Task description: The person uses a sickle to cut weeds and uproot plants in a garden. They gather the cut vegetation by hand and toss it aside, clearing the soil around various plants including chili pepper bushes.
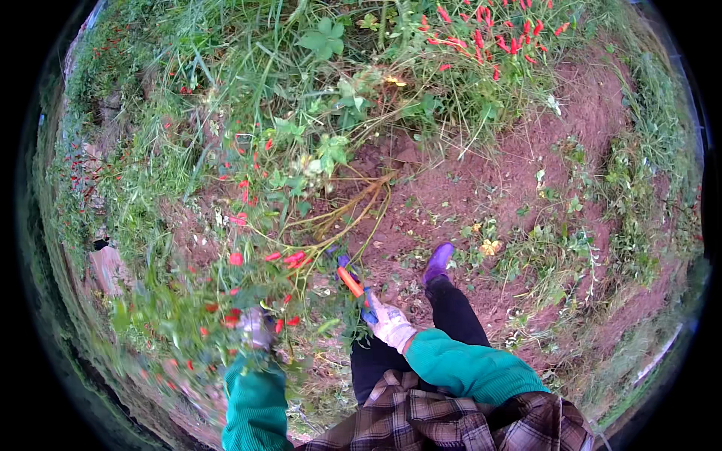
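My right hand [391, 324], in a pale work glove with blue fingertips, is closed on a tool with an orange handle [351, 282]; its working end is hidden or unclear among the stems. My left hand [256, 328], also gloved, reaches into the leaves of a chili pepper plant [293, 259] at lower left; the hand is blurred and partly covered by foliage, so its grip does not show. Red chili peppers hang around it. The plant's branching stems [361, 203] lean over bare reddish soil, above and left of the tool.
Tall grass and weeds [237, 73] fill the upper left. More red chili peppers [488, 39] stand at the upper right. Reddish soil [468, 175] with scattered leaves lies in the middle. My purple boot [438, 260] rests on it.
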